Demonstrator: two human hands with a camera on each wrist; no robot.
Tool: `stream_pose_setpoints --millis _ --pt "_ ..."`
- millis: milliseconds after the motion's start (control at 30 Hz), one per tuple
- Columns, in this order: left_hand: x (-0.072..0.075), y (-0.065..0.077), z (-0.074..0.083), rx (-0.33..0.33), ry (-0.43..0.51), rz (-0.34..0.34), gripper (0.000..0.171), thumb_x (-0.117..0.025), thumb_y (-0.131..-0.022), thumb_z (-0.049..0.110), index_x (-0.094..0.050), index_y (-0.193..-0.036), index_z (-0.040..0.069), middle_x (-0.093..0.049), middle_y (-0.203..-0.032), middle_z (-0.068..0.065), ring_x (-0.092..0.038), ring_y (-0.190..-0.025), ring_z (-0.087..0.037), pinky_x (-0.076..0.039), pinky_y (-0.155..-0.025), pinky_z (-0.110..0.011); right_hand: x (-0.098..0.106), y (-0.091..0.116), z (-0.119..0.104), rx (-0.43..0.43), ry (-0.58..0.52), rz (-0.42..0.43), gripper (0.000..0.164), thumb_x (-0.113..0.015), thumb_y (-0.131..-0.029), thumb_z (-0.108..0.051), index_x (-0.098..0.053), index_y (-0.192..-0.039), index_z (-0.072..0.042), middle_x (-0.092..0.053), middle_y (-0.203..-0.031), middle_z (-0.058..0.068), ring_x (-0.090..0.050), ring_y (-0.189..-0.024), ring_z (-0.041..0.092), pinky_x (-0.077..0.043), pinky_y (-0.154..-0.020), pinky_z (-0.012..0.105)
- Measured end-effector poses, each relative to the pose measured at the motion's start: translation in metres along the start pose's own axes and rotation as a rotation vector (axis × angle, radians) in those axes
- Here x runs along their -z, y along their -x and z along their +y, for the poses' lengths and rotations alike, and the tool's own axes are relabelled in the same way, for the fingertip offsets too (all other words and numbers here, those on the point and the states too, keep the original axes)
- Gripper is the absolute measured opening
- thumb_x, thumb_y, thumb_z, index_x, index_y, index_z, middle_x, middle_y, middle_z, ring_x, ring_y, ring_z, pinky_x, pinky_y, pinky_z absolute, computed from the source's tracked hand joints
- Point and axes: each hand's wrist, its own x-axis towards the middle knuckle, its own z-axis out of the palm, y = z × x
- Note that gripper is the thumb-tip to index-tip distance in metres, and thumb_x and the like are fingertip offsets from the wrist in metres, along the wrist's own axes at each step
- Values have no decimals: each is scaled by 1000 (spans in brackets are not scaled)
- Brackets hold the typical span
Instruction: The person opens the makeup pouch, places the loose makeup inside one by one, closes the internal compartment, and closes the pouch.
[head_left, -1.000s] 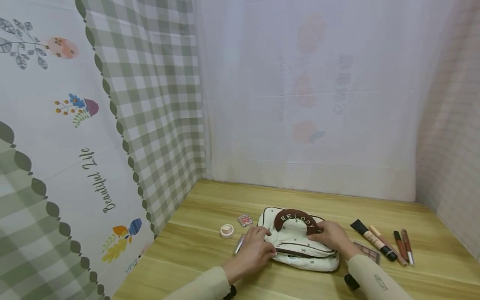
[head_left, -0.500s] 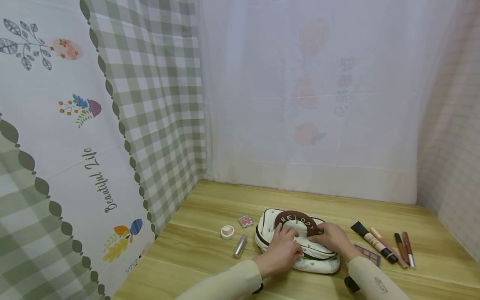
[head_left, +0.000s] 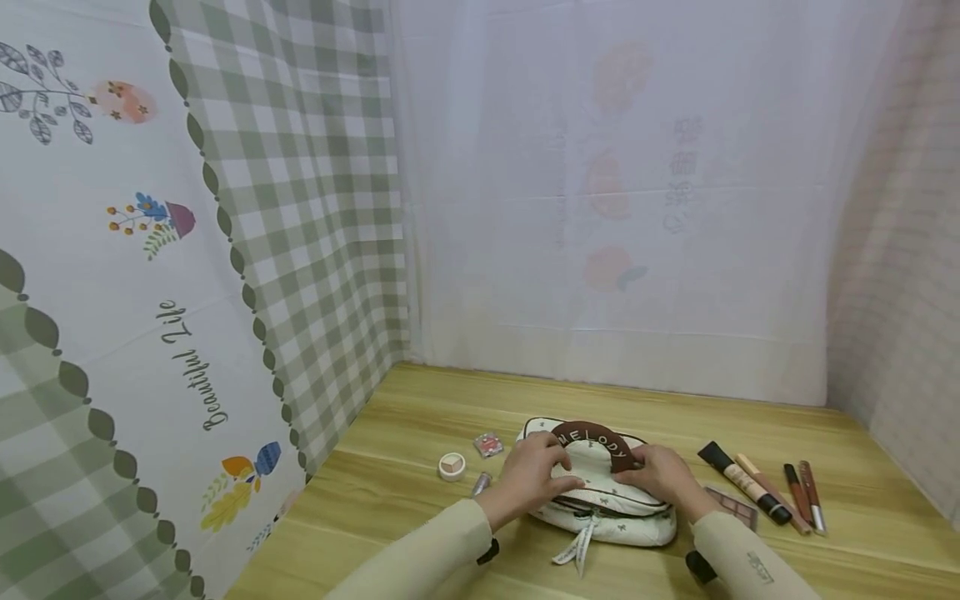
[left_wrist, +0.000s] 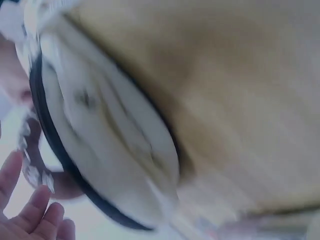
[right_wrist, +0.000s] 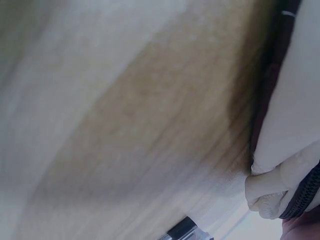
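A white makeup bag point(head_left: 637, 532) with small dark bows, dark piping and a brown "MELODY" handle point(head_left: 592, 432) lies on the wooden table. My right hand point(head_left: 663, 477) pinches its top by the handle's right end. Over the bag's left part is my left hand point(head_left: 534, 471), fingers relaxed and spread, with the thumb apart from them. A pale ribbon zipper pull point(head_left: 581, 546) hangs at the front. In the left wrist view the bag's side point(left_wrist: 110, 130) shows, with left fingers point(left_wrist: 35, 212) beside the handle. The right wrist view catches the bag's edge point(right_wrist: 300, 105) and zipper.
Left of the bag lie a round three-shade compact point(head_left: 452, 467), a small square packet point(head_left: 487, 444) and a partly hidden silver tube point(head_left: 482, 483). To the right are a foundation tube point(head_left: 742, 483), a palette point(head_left: 733, 506), and several slim tubes or pencils point(head_left: 806, 497).
My left hand went from the bag's front left edge rightward across its front, then back to its left side. The ribbon pull now shows in front. My right hand stays put.
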Motion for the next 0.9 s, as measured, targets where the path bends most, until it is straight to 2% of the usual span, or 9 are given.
stream_pose_setpoints --millis 67,133,200,333,467,600,667,833,900 --pt "3 -5 -10 55 77 7 33 -75 -87 46 -71 -104 17 -61 -111 3 -56 -104 -13 -48 -87 -28 0 0 0 0 -1 -2 25 -81 -82 -33 -74 -93 -13 -70 -90 0 -64 -83 24 -52 -76 49" --pt "4 -12 -19 116 140 -5 45 -78 -85 40 -67 -118 13 -61 -117 -1 -57 -108 -16 -49 -89 -30 0 1 0 -3 -5 -4 26 -82 -82 -34 -74 -94 -12 -70 -91 0 -64 -84 24 -52 -77 50" --pt "5 -20 -27 170 186 -49 58 -80 -84 38 -60 -131 12 -59 -126 -5 -56 -115 -20 -49 -93 -33 1 1 -1 4 -6 -6 27 -81 -82 -34 -74 -95 -11 -69 -91 0 -64 -84 24 -52 -76 50" --pt "2 -33 -40 191 289 -153 69 -82 -83 32 -52 -142 11 -56 -135 -6 -54 -122 -21 -48 -97 -34 3 2 -2 8 -12 -6 29 -81 -82 -32 -73 -97 -9 -69 -91 1 -64 -84 25 -52 -76 50" --pt "-3 -40 -49 160 380 -238 63 -83 -83 25 -56 -139 13 -60 -133 -1 -55 -121 -18 -47 -98 -33 5 4 -5 -5 -23 -7 30 -81 -82 -31 -73 -99 -8 -69 -91 1 -63 -83 23 -52 -75 49" --pt "-7 -39 -55 167 384 -280 60 -82 -84 27 -59 -137 12 -62 -131 0 -56 -121 -17 -46 -100 -33 8 6 -8 9 -33 -12 33 -80 -84 -29 -72 -103 -4 -69 -93 4 -63 -84 25 -51 -74 47" --pt "-9 -39 -58 167 359 -281 58 -82 -84 29 -60 -135 11 -63 -129 -1 -56 -120 -17 -45 -101 -32 11 8 -10 9 -41 -10 40 -80 -84 -27 -70 -111 1 -69 -100 10 -64 -91 30 -52 -78 49" --pt "-18 -39 -65 152 343 -263 38 -82 -84 28 -70 -117 12 -69 -106 4 -61 -97 -9 -48 -87 -25 20 15 -18 7 -61 22 55 -76 -88 -23 -59 -129 9 -65 -117 26 -61 -108 44 -51 -86 55" --pt "-21 -40 -67 182 367 -268 30 -81 -84 27 -71 -109 13 -68 -94 7 -58 -85 -6 -48 -79 -22 23 19 -25 16 -59 44 54 -74 -90 -22 -58 -131 9 -62 -122 29 -61 -109 45 -51 -85 55"
